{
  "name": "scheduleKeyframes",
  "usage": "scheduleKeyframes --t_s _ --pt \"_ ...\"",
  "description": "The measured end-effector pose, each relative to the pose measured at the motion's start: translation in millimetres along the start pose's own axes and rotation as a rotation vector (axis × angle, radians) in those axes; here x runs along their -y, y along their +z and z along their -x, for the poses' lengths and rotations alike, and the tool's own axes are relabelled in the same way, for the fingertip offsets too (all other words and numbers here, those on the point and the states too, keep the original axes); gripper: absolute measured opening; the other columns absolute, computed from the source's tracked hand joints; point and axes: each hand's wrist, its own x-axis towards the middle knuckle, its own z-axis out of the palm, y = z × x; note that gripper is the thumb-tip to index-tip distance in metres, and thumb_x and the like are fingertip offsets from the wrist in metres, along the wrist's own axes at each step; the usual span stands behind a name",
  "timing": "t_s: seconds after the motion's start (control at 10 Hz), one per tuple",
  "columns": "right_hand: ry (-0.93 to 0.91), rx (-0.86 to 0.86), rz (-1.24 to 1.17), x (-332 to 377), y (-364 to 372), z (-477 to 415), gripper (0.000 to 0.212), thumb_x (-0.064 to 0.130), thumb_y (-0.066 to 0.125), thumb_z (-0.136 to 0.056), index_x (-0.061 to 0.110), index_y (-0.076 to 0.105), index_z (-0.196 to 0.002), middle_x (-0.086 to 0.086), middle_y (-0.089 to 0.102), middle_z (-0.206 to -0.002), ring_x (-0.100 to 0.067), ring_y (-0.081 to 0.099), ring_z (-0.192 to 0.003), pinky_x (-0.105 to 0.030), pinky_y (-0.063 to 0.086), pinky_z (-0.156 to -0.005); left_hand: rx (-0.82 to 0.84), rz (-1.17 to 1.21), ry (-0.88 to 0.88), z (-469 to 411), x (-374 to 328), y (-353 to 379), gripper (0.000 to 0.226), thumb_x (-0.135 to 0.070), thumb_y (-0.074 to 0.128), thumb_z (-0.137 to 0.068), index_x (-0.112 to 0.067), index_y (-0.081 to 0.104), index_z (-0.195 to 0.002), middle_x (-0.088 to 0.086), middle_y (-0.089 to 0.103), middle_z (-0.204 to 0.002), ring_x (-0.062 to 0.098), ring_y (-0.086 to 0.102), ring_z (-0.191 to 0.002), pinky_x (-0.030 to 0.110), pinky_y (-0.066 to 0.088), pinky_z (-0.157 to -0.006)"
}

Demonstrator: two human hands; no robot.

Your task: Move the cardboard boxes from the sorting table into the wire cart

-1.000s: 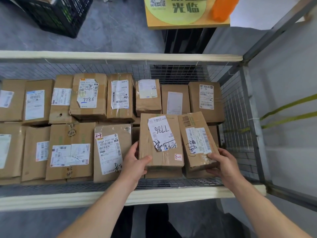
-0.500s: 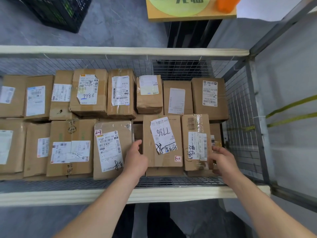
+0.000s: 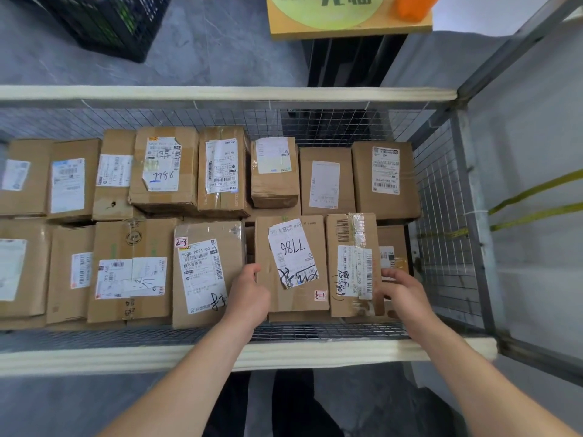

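The wire cart (image 3: 315,353), with padded cream rims, holds several labelled cardboard boxes in two rows. At the front right lies a box with a label reading 7786 (image 3: 293,266), and a narrower box with a barcode label (image 3: 350,247) lies flat beside it. My left hand (image 3: 249,294) sits at the 7786 box's left edge, its fingers curled down over that side. My right hand (image 3: 402,290) rests with loose fingers against the narrow box's right edge, above a lower box (image 3: 391,241). The sorting table is out of view.
The cart's mesh end wall and grey metal frame (image 3: 473,216) stand close on the right. Beyond the far rim are a black plastic crate (image 3: 104,23) and a yellow board (image 3: 347,20) carrying an orange object (image 3: 410,6). Yellow-green tape strips (image 3: 536,190) mark the floor.
The two front-right boxes went from tilted and lifted to lying flat in the cart. My left hand slid to the 7786 box's left edge, and my right hand moved up along the narrow box's right side.
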Motion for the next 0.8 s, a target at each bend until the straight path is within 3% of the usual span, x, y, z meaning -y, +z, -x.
scheduleKeyframes --t_s 0.2,0.3,0.4,0.6,0.7,0.8 --pt "-0.032 -0.005 0.045 5 0 5 0.041 0.009 0.067 -0.088 0.022 0.061 -0.126 0.006 0.071 -0.108 -0.008 0.063 -0.095 -0.026 0.041 -0.066 -0.026 -0.101 0.053 6 -9 -4 0.062 0.005 0.042 -0.093 -0.020 0.040 -0.150 0.004 0.048 -0.144 -0.005 0.044 -0.078 0.018 0.038 -0.054" --pt "-0.084 -0.047 0.067 9 0 9 0.055 0.010 0.068 -0.088 0.021 0.053 -0.140 0.000 0.067 -0.118 -0.010 0.063 -0.097 -0.026 0.044 -0.070 -0.046 -0.204 0.093 12 -17 -10 0.057 0.000 0.045 -0.092 -0.020 0.044 -0.146 0.005 0.048 -0.142 0.016 0.059 -0.094 0.032 0.053 -0.073" --pt "-0.126 -0.092 0.141 14 2 16 0.063 0.014 0.068 -0.089 0.023 0.048 -0.147 -0.007 0.057 -0.139 -0.020 0.059 -0.109 -0.035 0.047 -0.083 -0.051 -0.361 0.160 18 -17 -13 0.054 -0.006 0.047 -0.092 -0.019 0.045 -0.144 0.006 0.042 -0.143 0.024 0.056 -0.107 0.039 0.051 -0.092" --pt "-0.244 -0.114 0.233 29 2 39 0.067 0.014 0.069 -0.089 0.025 0.042 -0.150 -0.006 0.053 -0.146 -0.026 0.057 -0.126 -0.042 0.053 -0.096 -0.050 -0.583 0.283 40 -21 -22 0.049 -0.018 0.051 -0.095 -0.018 0.045 -0.144 0.002 0.038 -0.147 0.024 0.050 -0.124 0.041 0.049 -0.098" --pt "-0.333 -0.110 0.302 44 2 60 0.069 0.015 0.071 -0.089 0.023 0.042 -0.150 0.000 0.055 -0.144 -0.009 0.060 -0.110 -0.033 0.053 -0.093 -0.097 -0.711 0.373 58 -37 -30 0.046 -0.031 0.054 -0.096 -0.019 0.047 -0.139 0.000 0.041 -0.142 0.022 0.043 -0.127 0.041 0.048 -0.095" --pt "-0.409 -0.130 0.360 63 3 81 0.073 0.019 0.072 -0.087 0.022 0.040 -0.153 0.000 0.051 -0.150 -0.018 0.055 -0.128 -0.044 0.049 -0.105 -0.148 -0.830 0.501 75 -56 -38 0.054 -0.042 0.054 -0.096 -0.018 0.044 -0.143 -0.001 0.039 -0.147 0.022 0.035 -0.137 0.044 0.043 -0.105"
